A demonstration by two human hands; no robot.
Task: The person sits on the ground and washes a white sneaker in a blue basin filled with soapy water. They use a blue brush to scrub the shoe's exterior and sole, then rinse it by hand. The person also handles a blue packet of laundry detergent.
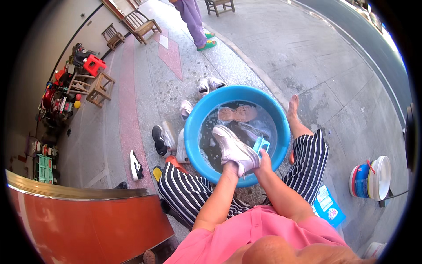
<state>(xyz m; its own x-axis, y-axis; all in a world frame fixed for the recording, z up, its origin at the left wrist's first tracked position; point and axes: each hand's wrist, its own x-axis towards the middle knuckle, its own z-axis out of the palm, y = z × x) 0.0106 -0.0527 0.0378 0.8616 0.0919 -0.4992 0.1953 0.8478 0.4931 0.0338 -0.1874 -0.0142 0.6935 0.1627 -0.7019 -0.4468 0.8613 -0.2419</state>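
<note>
A white sneaker [235, 145] is held over the blue plastic basin [194, 145], its toe pointing away from me. My left hand [230, 167] goes into the shoe's opening, so its fingers are hidden. In my right hand [263, 163] is a light-blue scrubbing brush [260, 145], close beside the shoe's right side; whether its bristles touch the shoe I cannot tell. Dark, foamy water [211, 151] fills the bottom of the basin. A pair of tan insoles [237, 114] floats at the far side, and another shoe [250, 131] lies partly under the water.
Several shoes stand left of the basin, among them a black-and-white sneaker [160, 140]. A white bucket [371, 178] and a blue packet [329, 206] are at right. Wooden chairs [141, 26] line the left wall. A person in purple trousers [191, 19] stands ahead.
</note>
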